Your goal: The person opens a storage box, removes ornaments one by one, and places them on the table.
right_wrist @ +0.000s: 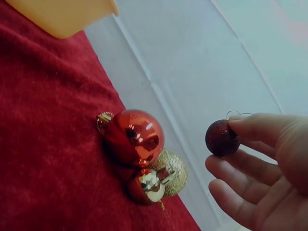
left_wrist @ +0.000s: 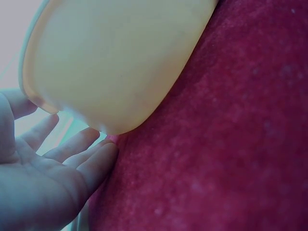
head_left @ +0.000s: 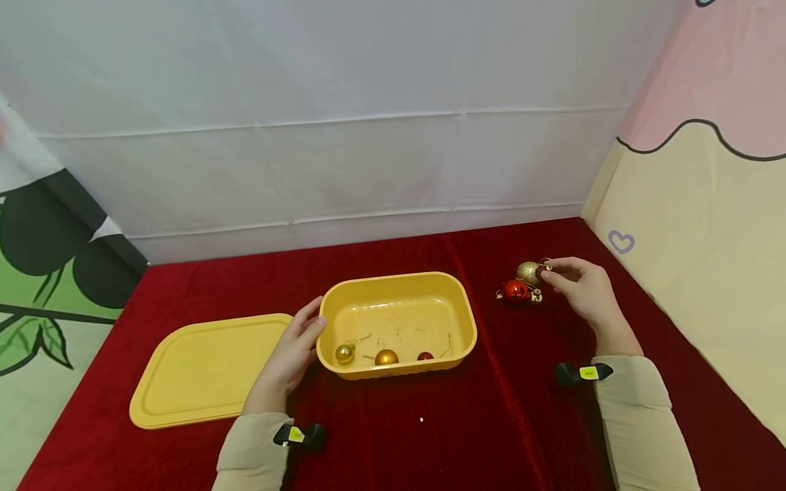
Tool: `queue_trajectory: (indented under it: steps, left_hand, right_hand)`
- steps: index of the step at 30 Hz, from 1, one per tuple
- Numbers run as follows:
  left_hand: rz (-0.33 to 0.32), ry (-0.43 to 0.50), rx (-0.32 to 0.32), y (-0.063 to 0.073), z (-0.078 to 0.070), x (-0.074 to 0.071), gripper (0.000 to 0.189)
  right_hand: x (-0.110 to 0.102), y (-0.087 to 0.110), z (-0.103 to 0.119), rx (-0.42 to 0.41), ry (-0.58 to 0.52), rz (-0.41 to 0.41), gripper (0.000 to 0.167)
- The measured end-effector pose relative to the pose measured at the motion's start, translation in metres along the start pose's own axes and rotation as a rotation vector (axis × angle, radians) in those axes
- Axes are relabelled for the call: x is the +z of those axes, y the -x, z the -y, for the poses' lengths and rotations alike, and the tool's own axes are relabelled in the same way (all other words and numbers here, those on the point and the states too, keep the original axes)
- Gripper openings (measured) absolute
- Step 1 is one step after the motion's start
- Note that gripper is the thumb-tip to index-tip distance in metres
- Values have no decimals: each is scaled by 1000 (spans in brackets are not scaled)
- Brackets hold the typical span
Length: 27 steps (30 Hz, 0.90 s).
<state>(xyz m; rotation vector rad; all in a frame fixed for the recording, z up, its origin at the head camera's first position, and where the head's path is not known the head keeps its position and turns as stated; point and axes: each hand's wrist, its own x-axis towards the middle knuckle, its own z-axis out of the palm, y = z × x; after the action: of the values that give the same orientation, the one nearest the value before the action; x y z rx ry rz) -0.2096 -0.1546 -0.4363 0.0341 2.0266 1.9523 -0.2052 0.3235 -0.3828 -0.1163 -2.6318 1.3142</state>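
Observation:
My left hand (head_left: pixel 290 353) holds the left end of a yellow plastic tub (head_left: pixel 396 373), the thumb at its rim and the fingers against the outside wall. Inside the tub lie a small gold bauble (head_left: pixel 344 353), an orange-gold bauble (head_left: pixel 386 358) and a dark red one (head_left: pixel 425 356). My right hand (head_left: pixel 586 290) pinches a small dark red glittery bauble (right_wrist: pixel 223 138) between thumb and fingers, its thin loop sticking up. Close beside that hand, a shiny red bauble (right_wrist: pixel 137 138), a gold glitter bauble (right_wrist: pixel 176 173) and a small shiny gold bauble (right_wrist: pixel 150 185) lie clustered on the cloth.
A flat yellow lid (head_left: pixel 205 372) lies left of the tub, partly behind my left forearm. Dark red velvet cloth (head_left: pixel 381 436) covers the table. A white fabric wall (head_left: pixel 368 170) stands behind, with printed panels at both sides. A tiny white speck (head_left: pixel 421 419) lies in front of the tub.

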Motion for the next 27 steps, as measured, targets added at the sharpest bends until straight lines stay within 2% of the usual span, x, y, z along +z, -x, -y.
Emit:
queue_trajectory:
  steps: [18,27]
  left_hand:
    - [7,-12,-3,3,0,-1,58]
    - [9,-2,-9,3,-1,-1,56]
  right_hand:
    - [0,-3,-21,54,204,14,29]
    - [4,-4,-27,66,245,35,30]
